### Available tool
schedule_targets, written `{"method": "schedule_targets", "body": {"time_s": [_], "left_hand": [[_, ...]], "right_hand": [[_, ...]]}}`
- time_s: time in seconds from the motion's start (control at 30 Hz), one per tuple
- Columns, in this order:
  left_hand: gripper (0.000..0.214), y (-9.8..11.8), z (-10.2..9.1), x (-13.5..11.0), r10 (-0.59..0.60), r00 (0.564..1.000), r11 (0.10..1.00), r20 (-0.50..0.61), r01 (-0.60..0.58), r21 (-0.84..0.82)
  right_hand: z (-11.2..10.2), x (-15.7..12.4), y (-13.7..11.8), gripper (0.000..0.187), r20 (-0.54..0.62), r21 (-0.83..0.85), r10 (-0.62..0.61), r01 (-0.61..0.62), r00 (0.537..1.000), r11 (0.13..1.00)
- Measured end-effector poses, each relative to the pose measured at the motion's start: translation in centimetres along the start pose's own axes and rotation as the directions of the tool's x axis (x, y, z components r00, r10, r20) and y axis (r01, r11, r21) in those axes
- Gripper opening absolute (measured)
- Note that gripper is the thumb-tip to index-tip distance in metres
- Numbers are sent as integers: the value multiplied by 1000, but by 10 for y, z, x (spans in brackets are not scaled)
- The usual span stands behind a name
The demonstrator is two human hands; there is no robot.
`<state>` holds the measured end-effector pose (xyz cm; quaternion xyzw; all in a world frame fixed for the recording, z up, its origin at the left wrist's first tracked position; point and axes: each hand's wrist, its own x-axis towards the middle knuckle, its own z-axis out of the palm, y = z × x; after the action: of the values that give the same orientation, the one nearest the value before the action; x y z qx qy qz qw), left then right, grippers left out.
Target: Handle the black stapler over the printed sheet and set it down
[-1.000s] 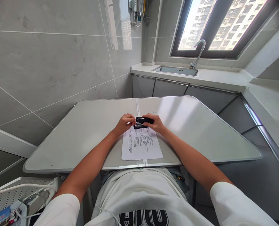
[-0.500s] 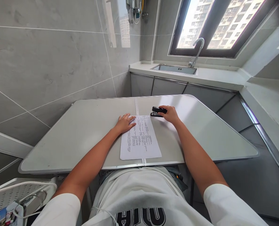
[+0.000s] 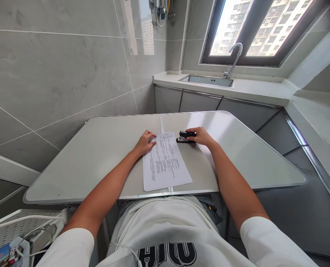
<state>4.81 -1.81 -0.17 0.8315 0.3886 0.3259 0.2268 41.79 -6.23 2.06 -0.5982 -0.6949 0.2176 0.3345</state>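
A printed sheet of paper [image 3: 166,161] lies across the middle seam of the folding table, its text running sideways to me. My left hand [image 3: 146,142] pinches its upper left edge, and the far end looks slightly raised from the tabletop. Just beyond the sheet's upper right corner is a black stapler [image 3: 183,136], its jaws apart and facing the paper. My right hand [image 3: 199,136] grips the stapler's rear end from the right, with the thumb below and fingers on top. A small gap seems to lie between stapler and paper.
The pale folding table [image 3: 103,159] has a metal rim. At the lower left stands a white perforated basket [image 3: 3,230] with boxes and a cable in it. A counter [image 3: 265,87] with a sink [image 3: 209,80] and a faucet [image 3: 235,59] runs behind, below a window.
My left hand has drawn back left from lying flat on the paper to pinching its edge, and the far end has lifted. The stapler has come slightly nearer to me.
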Motion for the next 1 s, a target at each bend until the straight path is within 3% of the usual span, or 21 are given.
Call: {"method": "schedule_targets", "body": {"time_s": [0.2,0.4,0.7,0.9,1.0], "left_hand": [[27,1,-1,0,-37,999,999,17,37,12],[30,8,3,-3,-38,997,987,69,27,160],[32,17,7,-4,-55,991,961,120,20,276],[38,26,12,-4,-15,997,934,78,-14,358],[37,34,14,-7,38,988,928,150,-91,362]], "right_hand": [[1,-3,-11,46,128,26,1,-4,992,1000],[2,-5,-19,42,176,42,-56,49,983,998],[5,-7,-28,36,217,40,-96,89,972,995],[19,-6,-35,45,197,57,-230,224,953,973],[26,-7,-40,41,175,55,-272,267,946,962]]}}
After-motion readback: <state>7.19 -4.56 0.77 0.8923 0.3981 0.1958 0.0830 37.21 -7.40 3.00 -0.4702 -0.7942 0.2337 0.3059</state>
